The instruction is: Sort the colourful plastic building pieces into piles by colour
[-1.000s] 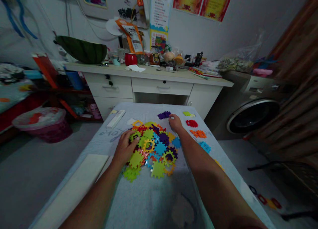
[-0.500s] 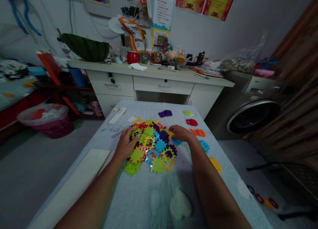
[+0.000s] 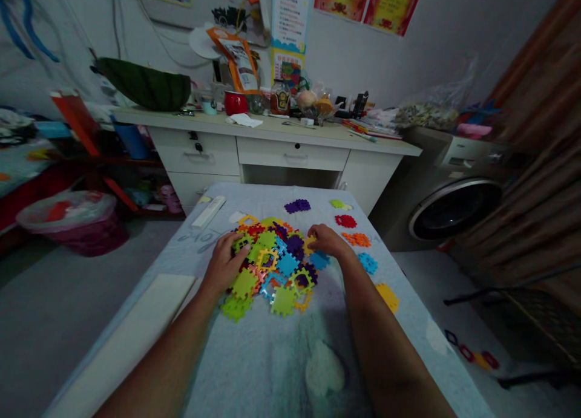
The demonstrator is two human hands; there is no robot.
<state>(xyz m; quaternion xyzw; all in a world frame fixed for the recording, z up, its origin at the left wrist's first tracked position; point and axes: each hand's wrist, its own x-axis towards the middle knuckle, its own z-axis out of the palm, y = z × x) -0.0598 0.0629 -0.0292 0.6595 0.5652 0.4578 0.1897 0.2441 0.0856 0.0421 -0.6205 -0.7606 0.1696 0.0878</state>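
Note:
A heap of flat, notched plastic building pieces [image 3: 287, 264] in green, blue, yellow, purple and red lies mid-table. My left hand [image 3: 224, 262] rests against the heap's left side, thumb and fingers apart around a green windowed piece [image 3: 243, 244], without gripping it. At the right side, my right hand [image 3: 327, 241] has its fingers curled on a yellow piece [image 3: 309, 245]; its fingertips are partly hidden. A blue piece [image 3: 319, 261] lies just below that hand. Sorted by colour, purple [image 3: 297, 206], red [image 3: 345, 221], orange [image 3: 356, 239], blue [image 3: 367, 263] and yellow pieces [image 3: 387, 297] sit farther out.
Light green pieces [image 3: 340, 204] lie at the table's far right corner. A white remote-like object [image 3: 209, 212] is at the far left, and a long white board [image 3: 131, 339] runs along the left edge. Behind stand a white desk [image 3: 290, 141] and a washing machine [image 3: 447, 176].
The whole view has shifted slightly, moving the scene a little to the left. My right hand stays at the yellow piece, which shows more clearly now. The left hand keeps its place.

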